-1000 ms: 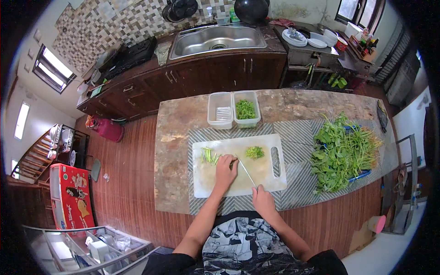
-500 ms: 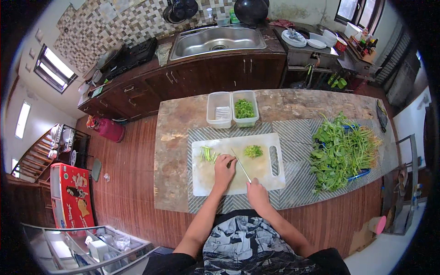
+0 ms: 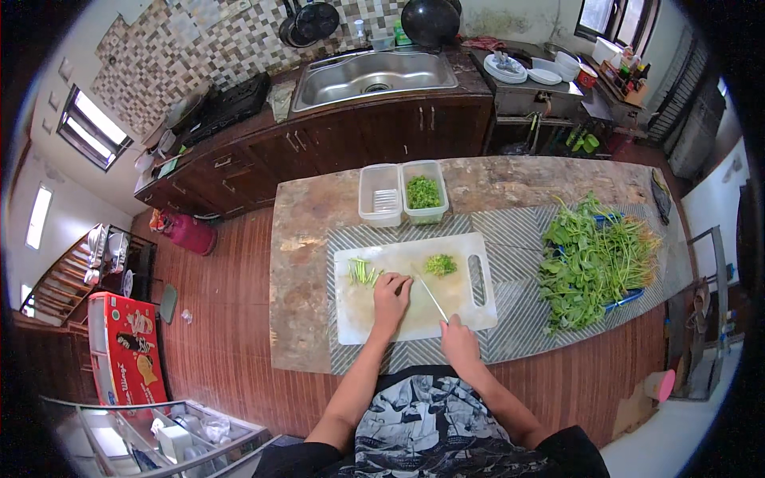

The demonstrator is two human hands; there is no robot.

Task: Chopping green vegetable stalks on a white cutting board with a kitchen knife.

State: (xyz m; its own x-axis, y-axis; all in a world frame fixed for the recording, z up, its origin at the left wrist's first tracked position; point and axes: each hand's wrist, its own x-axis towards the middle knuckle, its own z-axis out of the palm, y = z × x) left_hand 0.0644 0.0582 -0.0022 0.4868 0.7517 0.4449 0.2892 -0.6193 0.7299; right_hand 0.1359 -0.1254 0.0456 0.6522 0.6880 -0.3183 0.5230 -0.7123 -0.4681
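My left hand (image 3: 391, 296) rests on the white cutting board (image 3: 358, 319), its fingers curled down and together; what they press on is hidden beneath them. Just left of these fingertips lie thin green stalks (image 3: 362, 272). My right hand (image 3: 460, 341) grips the handle of a knife (image 3: 433, 298) at the board's near edge. The blade slants up and left, its tip close to my left fingertips. Beyond the blade, to the right, sits a small heap of finely chopped greens (image 3: 440, 265), beside the board's handle slot.
Past the board stand a clear plastic container (image 3: 379, 213) and another holding chopped greens (image 3: 423, 191). A blue basket (image 3: 624, 302) heaped with leafy, rooted greens (image 3: 586, 267) stands right on the patterned mat (image 3: 510, 231). Across the floor are a sink (image 3: 376, 78) and stacked plates (image 3: 506, 73).
My right hand and the knife have shifted slightly right and nearer to me, so the blade stands a little farther from my left fingers. My left hand keeps nearly the same place.
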